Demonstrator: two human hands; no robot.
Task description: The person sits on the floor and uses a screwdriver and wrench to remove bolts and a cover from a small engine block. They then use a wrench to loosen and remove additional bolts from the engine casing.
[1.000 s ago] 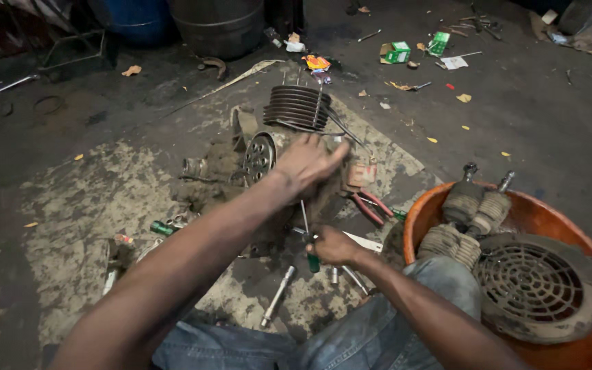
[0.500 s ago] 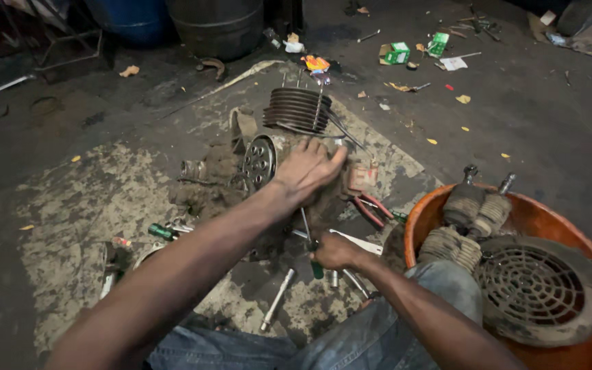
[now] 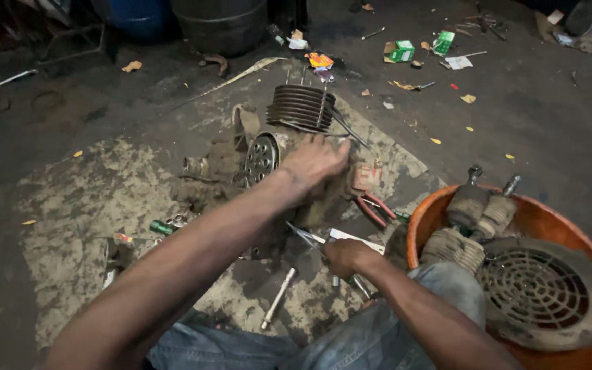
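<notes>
I see the left hand lying palm down on the dirty engine block, which sits on the floor at the centre of the scene. Its fingers are spread flat over the top of the block, pressing rather than gripping anything. The finned cylinder stands on the far end of the block, just beyond the fingertips; a round perforated cover faces left.

The right hand is near, below the block, fingers curled shut around a thin metal tool whose tip points left toward the block. I cannot tell what kind of tool.

Red-handled pliers lie just right of the block. A socket extension bar lies near on the floor. An orange basin at right holds greasy parts and a round grille.
</notes>
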